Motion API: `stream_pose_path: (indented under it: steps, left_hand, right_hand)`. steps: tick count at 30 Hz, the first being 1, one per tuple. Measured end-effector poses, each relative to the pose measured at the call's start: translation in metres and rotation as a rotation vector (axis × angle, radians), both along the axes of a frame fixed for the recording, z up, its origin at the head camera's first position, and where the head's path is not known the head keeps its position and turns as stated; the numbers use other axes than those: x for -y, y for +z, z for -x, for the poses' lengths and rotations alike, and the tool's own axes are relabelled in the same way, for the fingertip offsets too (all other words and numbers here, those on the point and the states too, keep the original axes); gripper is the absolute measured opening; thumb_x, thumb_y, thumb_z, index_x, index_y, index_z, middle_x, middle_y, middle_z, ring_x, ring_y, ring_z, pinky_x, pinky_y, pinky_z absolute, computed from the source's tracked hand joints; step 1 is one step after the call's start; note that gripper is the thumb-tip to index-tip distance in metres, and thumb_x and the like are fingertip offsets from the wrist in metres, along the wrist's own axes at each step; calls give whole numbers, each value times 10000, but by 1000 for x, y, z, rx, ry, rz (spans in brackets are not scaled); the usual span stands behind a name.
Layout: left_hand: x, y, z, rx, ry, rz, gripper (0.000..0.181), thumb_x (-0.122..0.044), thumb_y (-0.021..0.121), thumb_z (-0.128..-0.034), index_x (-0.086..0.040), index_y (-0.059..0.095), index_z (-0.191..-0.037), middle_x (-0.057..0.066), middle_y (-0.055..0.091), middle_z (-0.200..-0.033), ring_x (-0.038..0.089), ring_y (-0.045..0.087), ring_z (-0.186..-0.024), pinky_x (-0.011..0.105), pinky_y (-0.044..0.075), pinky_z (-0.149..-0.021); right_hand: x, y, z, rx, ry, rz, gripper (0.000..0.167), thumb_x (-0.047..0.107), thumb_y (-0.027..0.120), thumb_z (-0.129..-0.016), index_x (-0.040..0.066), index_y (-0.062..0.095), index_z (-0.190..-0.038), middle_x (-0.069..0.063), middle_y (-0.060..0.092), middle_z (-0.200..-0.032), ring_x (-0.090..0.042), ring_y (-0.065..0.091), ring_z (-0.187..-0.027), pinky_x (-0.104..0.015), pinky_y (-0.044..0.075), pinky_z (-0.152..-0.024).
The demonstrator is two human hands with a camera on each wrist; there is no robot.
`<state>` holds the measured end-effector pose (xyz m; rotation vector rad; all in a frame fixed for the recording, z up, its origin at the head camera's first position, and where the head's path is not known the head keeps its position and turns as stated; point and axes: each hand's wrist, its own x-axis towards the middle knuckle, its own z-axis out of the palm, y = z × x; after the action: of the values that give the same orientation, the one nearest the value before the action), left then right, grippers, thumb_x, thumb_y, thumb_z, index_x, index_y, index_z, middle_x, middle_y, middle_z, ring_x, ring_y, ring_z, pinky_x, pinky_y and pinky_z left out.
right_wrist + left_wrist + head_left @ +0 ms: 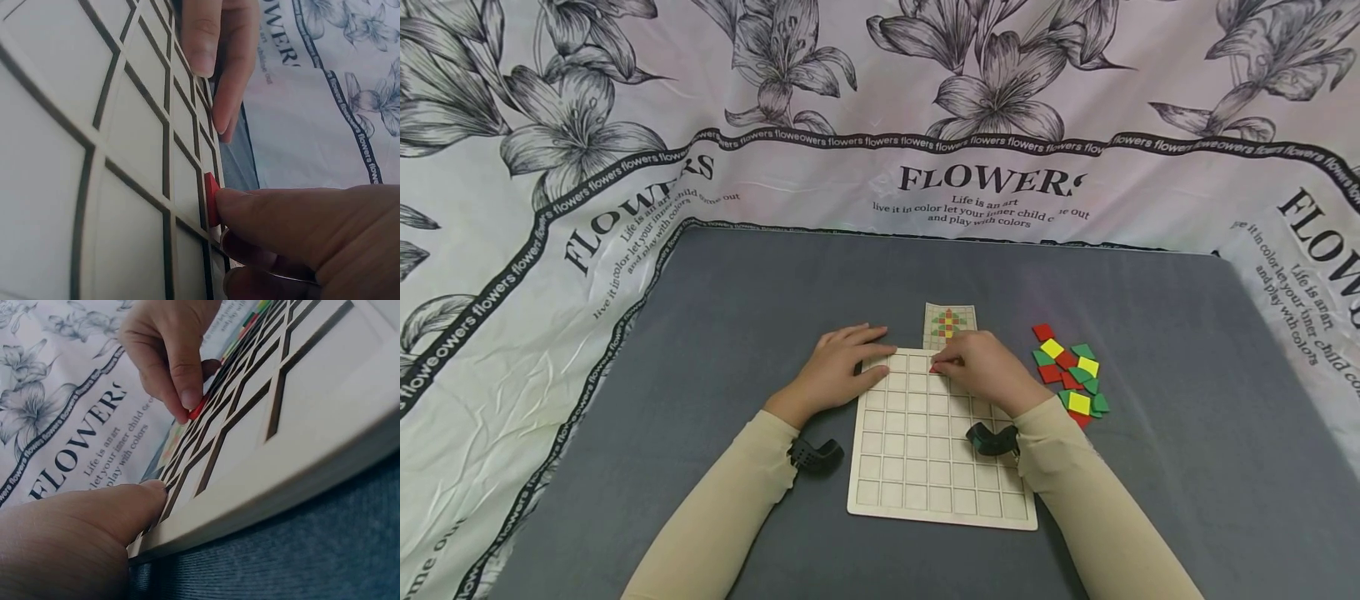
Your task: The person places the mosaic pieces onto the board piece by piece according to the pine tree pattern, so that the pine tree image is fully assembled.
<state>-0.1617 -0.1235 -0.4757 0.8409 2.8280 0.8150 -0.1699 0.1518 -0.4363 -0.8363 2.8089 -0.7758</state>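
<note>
The red piece is pinched in the narrow grip of the right hand, between thumb and fingertips, at the far row of the gridded board. Its full outline is hidden by the fingers. It is judged to be light, thin and stiff, so breaking is hardly to be feared, but its smooth-looking face may be a little slippery. It is best taken by two opposite edges, with the underside left free. The board also looks light and could be shifted easily; its far left corner is touched by the left hand, whose fingers are laid rather straight. More coloured pieces are heaped on the table.
</note>
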Motion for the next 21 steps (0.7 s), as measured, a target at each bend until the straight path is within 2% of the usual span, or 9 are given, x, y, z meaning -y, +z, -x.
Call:
stream_pose_path:
  steps: [9,16,21]
  left_hand:
    - [0,0,-1,9,3,-2,444,-423,609,-1073,-255,638,-1482,19,431,-1660,297,312,-1573,624,215,-1243]
    - [0,0,0,10,4,-3,444,-428,605,-1074,-258,638,-1482,17,431,-1660,298,308,-1574,623,215,-1243]
    - [-1,-1,0,10,6,-3,445,-428,601,-1076,-257,634,-1486,17,429,-1661,297,306,-1575,627,217,-1239]
  right_hand:
    - [0,1,-2,-21,27,-7,77,105,807,-937,119,870,-978,2,765,-910,-139,677,-810,-317,586,-723]
    - [-2,5,-5,-15,36,3,65,108,804,-943,128,858,-973,3,779,-961,-165,705,-875,-365,609,-794]
    - [-6,7,-5,21,-5,6,68,109,785,-952,120,842,-989,-8,777,-984,-181,702,-893,-397,607,-809]
